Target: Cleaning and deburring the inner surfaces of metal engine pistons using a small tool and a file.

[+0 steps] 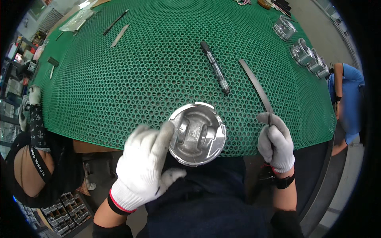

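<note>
1. Left hand (145, 166): in a white knit glove with a red cuff band, curled around the rim of a silver metal piston (197, 133). The thumb lies against the piston's left edge and the palm is beneath it, so the hand is gripping the part.
2. Piston: held hollow underside up, at the near edge of the table and over the person's dark clothing. Two cast pin bosses show inside the skirt. It sits just right of the left thumb.
3. Right hand (276, 143): also white-gloved, closed around the near end of a thin flat metal strip (256, 85). A dark wristband sits below the glove cuff.
4. Metal strip: runs up and to the left from the right fist, out over the green honeycomb mat (139, 79).
5. Beyond both hands, between piston and strip: a dark marker pen (215, 68) lying on the mat, apart from each.
6. Far beyond the right hand, along the mat's right edge: more silver pistons (303, 52) in a row.
7. Far beyond the left hand: two slim tools (117, 28) lying on the mat.
8. Left margin: another person's arm in a dark patterned sleeve (37, 127). Right margin: a person in a blue shirt (351, 99).
</note>
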`<state>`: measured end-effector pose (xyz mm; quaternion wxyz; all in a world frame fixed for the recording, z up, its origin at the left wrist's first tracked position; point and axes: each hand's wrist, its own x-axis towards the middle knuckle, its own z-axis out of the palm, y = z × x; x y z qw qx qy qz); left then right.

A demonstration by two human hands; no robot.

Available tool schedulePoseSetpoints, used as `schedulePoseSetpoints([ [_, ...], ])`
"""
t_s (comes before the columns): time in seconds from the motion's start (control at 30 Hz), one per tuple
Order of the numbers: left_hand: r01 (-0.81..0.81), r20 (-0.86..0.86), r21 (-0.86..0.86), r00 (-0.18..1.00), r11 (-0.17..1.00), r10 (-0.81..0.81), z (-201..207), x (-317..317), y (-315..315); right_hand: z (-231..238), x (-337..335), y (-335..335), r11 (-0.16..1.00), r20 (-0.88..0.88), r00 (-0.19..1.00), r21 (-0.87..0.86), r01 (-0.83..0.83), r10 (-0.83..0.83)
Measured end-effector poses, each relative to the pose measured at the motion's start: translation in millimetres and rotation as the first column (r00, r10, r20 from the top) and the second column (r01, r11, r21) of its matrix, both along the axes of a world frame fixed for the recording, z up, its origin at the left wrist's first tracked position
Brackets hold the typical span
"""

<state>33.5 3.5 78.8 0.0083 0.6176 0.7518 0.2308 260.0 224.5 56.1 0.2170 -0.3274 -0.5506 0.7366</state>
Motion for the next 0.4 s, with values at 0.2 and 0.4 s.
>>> schedulePoseSetpoints([
  [0.2,0.240,0.555,-0.098,0.819,0.966,-0.147,16,8,-27,-16,3,1,0.997,-0.207,0.976,-0.019,0.070,-0.073],
  [0.4,0.454,0.937,-0.115,0.346,0.883,-0.055,46,-29,-14,-41,-7,17,0.999,-0.290,0.957,0.036,-0.022,0.032],
])
